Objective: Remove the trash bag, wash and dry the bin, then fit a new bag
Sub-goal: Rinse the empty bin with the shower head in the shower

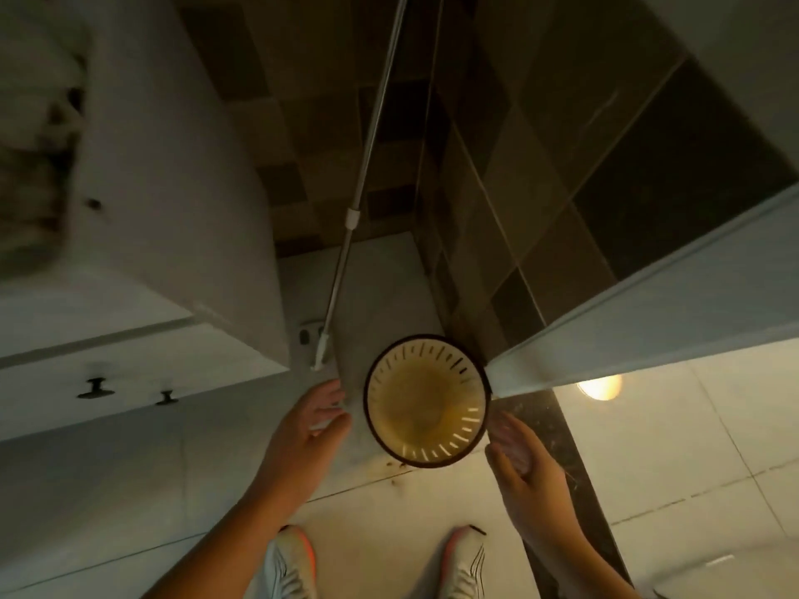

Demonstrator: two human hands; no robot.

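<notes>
your left hand [308, 419] and right hand [516, 445] flank the bin [428, 397], both spread wide and gripping nothing (no bag inside), door [648, 335] just beside it.

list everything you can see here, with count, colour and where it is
bin: one, yellowish slotted inside with dark rim, no bag, on the floor between the hands
mop pole: one, silver, leaning in the corner behind the bin
cabinet: one, white, on the left
knobs: two, dark, on the cabinet front
door: one, white, edge beside the bin on the right
light reflection: one, orange, on the floor tile at right
shoes: two, white with orange, bottom centre
left hand: open, left of the bin
right hand: open, right of the bin
</notes>
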